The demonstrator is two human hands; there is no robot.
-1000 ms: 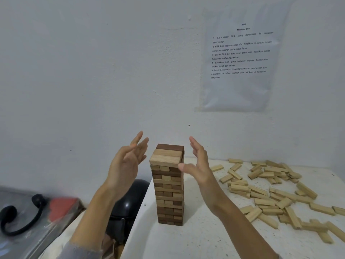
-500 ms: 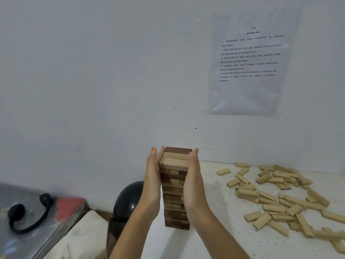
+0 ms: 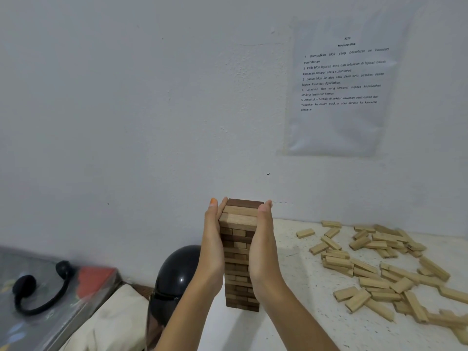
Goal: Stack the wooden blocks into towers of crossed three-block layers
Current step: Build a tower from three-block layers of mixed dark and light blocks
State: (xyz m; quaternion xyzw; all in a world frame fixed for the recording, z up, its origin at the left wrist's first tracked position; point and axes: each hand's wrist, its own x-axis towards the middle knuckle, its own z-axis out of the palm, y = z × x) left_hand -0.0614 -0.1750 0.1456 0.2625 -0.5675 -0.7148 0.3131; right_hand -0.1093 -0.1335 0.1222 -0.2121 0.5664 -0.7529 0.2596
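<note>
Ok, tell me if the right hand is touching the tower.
Touching. The head view shows the right hand pressed flat against the tower's right side, no gap.

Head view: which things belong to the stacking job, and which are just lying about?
Job: tower, loose blocks, left hand and right hand pressing the tower's sides.
Lying about: black helmet, headphones, printed sheet on the wall.

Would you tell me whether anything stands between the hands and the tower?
Nothing visible does: the left hand and the right hand press flat against opposite sides of the tower, with the fingers straight on the wood.
</note>
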